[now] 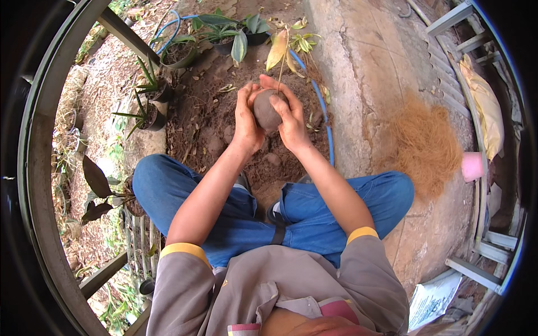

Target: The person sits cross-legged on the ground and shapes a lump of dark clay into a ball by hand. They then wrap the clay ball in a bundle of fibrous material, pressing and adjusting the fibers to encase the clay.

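Note:
Between my two hands, above the soil, is a rounded brown ball of soil or clay (pixel 266 112). A thin stem rises from it with drooping, yellowing leaves (pixel 277 50). My left hand (pixel 247 117) cups the ball's left side, fingers pointing away from me. Around the right side curls my right hand (pixel 291 113), its thumb lying across the top of the ball. The ball's underside is hidden. Loose dark soil (pixel 197 126) with lumps and dry fibres lies on the ground beneath and in front of my hands.
A blue hose (pixel 321 101) runs along the concrete slab (pixel 357 80) at right. Brown coconut-like fibre (pixel 424 143) is heaped there, beside a pink pot (pixel 473 166). Potted plants (pixel 178 54) line the far and left sides. Metal frame bars (pixel 130 35) border the view.

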`<state>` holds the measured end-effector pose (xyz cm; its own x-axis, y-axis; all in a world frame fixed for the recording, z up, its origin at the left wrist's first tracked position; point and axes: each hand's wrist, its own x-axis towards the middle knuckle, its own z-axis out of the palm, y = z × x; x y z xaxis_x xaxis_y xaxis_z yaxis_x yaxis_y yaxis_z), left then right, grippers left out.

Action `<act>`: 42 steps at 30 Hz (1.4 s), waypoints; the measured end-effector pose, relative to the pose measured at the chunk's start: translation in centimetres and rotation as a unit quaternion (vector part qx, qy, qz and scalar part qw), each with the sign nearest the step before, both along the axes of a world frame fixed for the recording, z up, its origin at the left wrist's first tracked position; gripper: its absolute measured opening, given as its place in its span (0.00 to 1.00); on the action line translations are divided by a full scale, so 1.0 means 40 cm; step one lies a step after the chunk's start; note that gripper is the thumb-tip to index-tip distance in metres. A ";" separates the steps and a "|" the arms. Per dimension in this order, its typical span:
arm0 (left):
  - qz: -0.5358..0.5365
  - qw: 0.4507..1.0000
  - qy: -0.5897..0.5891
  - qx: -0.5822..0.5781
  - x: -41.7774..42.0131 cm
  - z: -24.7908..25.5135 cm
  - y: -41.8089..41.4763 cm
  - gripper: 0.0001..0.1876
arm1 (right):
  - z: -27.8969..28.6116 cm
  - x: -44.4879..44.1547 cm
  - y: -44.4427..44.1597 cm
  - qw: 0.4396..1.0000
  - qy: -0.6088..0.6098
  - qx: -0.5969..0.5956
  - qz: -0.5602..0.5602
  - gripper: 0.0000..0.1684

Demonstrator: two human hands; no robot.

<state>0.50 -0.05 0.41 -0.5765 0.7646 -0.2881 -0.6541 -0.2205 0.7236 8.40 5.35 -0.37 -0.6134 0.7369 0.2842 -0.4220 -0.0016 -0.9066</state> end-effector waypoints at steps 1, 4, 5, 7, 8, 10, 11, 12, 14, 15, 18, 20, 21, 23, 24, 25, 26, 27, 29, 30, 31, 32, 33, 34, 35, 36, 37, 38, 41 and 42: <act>0.012 0.999 -0.038 -0.035 0.013 0.041 -0.005 0.19 | 0.000 0.005 0.001 1.000 0.003 -0.012 0.004 0.21; 0.035 0.990 -0.090 -0.103 0.037 0.044 0.001 0.23 | -0.028 0.008 -0.006 0.998 -0.047 -0.037 -0.024 0.17; 0.040 0.987 -0.098 -0.120 0.040 0.027 0.003 0.25 | -0.039 0.009 -0.009 0.996 -0.073 -0.043 -0.040 0.16; 0.009 0.981 -0.159 -0.113 0.019 0.015 -0.003 0.28 | -0.025 -0.002 -0.021 0.995 -0.069 0.019 -0.065 0.14; -0.019 0.975 -0.195 -0.108 0.007 0.014 -0.010 0.29 | -0.011 -0.007 -0.023 0.992 -0.059 0.084 -0.070 0.13; -0.056 0.964 -0.240 -0.097 -0.005 0.003 -0.013 0.31 | -0.007 0.005 -0.011 0.993 -0.079 0.086 -0.019 0.10; -0.088 0.969 -0.211 -0.092 0.006 -0.001 -0.011 0.32 | -0.020 0.007 0.004 0.997 -0.072 0.008 0.007 0.09; -0.079 0.970 -0.219 -0.069 0.015 -0.009 -0.005 0.33 | -0.020 0.009 0.010 0.997 -0.075 -0.002 -0.033 0.09; -0.036 0.980 -0.184 -0.072 0.020 -0.018 -0.001 0.36 | -0.013 0.004 0.008 0.993 -0.075 -0.047 -0.081 0.09; -0.033 0.982 -0.174 -0.069 0.023 -0.007 0.000 0.37 | 0.000 0.000 0.001 0.990 -0.075 -0.081 -0.092 0.09; -0.048 0.983 -0.170 -0.041 0.030 0.014 -0.009 0.39 | 0.033 0.014 0.009 0.985 -0.132 0.071 -0.083 0.08; -0.067 0.979 -0.192 -0.006 0.019 -0.005 -0.005 0.38 | 0.014 0.010 0.016 0.975 -0.123 0.174 -0.056 0.08; -0.078 0.976 -0.204 0.011 0.017 -0.001 -0.003 0.37 | 0.005 0.012 0.018 0.982 -0.122 0.134 -0.049 0.08; -0.088 0.982 -0.167 -0.005 0.015 0.014 -0.008 0.41 | -0.006 0.018 0.022 0.991 -0.120 0.052 -0.035 0.08; -0.088 0.983 -0.160 -0.001 0.015 0.008 -0.011 0.41 | -0.011 0.015 0.019 0.991 -0.119 -0.040 -0.050 0.08; -0.090 0.984 -0.153 0.003 0.015 0.001 -0.013 0.42 | -0.013 0.010 0.015 0.990 -0.088 -0.094 -0.057 0.08; -0.082 0.989 -0.121 0.022 0.016 -0.005 -0.015 0.43 | -0.012 0.004 0.010 0.985 -0.057 -0.147 -0.065 0.08; -0.081 0.988 -0.130 0.036 0.018 -0.004 -0.014 0.43 | -0.008 0.000 0.003 0.977 -0.025 -0.201 -0.070 0.08; -0.078 0.984 -0.149 0.065 0.026 0.001 -0.012 0.44 | 0.015 0.004 -0.001 0.991 -0.026 -0.126 -0.049 0.10; -0.069 0.977 -0.196 0.053 0.030 0.007 -0.012 0.44 | 0.016 0.008 0.012 0.997 -0.051 -0.016 -0.059 0.11; -0.085 0.970 -0.212 0.077 0.030 0.001 -0.008 0.45 | 0.020 0.009 0.019 0.990 -0.076 0.093 -0.068 0.12; -0.102 0.963 -0.228 0.101 0.030 -0.010 -0.004 0.46 | 0.020 0.003 0.001 0.998 -0.005 -0.048 -0.048 0.09; -0.118 0.954 -0.244 0.126 0.030 -0.005 0.000 0.47 | 0.021 0.008 -0.003 0.998 -0.032 -0.008 -0.054 0.08; -0.110 0.965 -0.210 0.108 0.036 0.017 -0.004 0.46 | 0.020 0.014 -0.004 0.996 -0.058 0.032 -0.061 0.08; -0.128 0.967 -0.201 0.084 0.032 0.010 -0.003 0.46 | 0.018 0.016 -0.002 0.992 -0.084 0.072 -0.067 0.08; -0.146 0.969 -0.192 0.057 0.028 0.006 -0.009 0.45 | 0.020 0.001 -0.001 0.993 -0.080 0.034 -0.077 0.08; -0.164 0.969 -0.182 0.030 0.026 0.005 -0.013 0.45 | 0.028 0.007 -0.001 0.988 -0.119 0.035 -0.089 0.09; -0.128 0.976 -0.176 -0.012 0.030 0.006 -0.009 0.43 | 0.042 0.017 0.000 0.982 -0.158 0.036 -0.101 0.09; -0.099 0.986 -0.131 0.002 0.032 -0.031 0.016 0.42 | 0.015 0.022 0.012 0.958 -0.196 0.153 -0.143 0.14; -0.044 0.992 -0.116 -0.034 0.049 -0.021 0.022 0.41 | 0.013 0.016 0.009 0.955 -0.182 0.186 -0.142 0.15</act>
<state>2.46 0.82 -0.44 -0.4209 0.7836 -0.4570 -0.8188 -0.1113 0.5632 9.05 5.72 0.16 -0.5123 0.7772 0.3653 -0.0153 0.4171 -0.9088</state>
